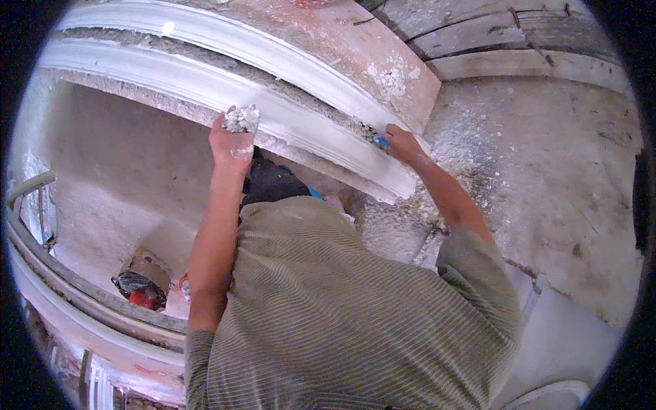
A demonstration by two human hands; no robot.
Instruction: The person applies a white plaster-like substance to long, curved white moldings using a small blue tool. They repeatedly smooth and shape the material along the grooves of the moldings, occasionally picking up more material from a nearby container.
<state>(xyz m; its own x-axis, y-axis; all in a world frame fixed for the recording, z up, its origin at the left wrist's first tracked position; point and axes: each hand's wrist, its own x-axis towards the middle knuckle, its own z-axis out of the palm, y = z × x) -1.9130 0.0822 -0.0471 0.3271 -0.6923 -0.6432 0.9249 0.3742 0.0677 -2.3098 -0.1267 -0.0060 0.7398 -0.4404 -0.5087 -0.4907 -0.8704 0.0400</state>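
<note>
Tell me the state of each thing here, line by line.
Left hand: holding white lumps
White lumps: heaped, uneven
Right hand: closed around blue object
Blue object: mostly hidden
White mouldings: side by side, rough strip between
Pinkish board: strewn with white crumbs
Floor: littered with debris
Container: open

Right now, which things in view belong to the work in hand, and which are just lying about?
In use:
whitish lump, in the left hand
small blue object, kind unclear, at the right hand
near white moulding
far white moulding

Apparently just lying about:
brown container, lower left, something red in it
boards, upper right
white debris on the floor
</note>
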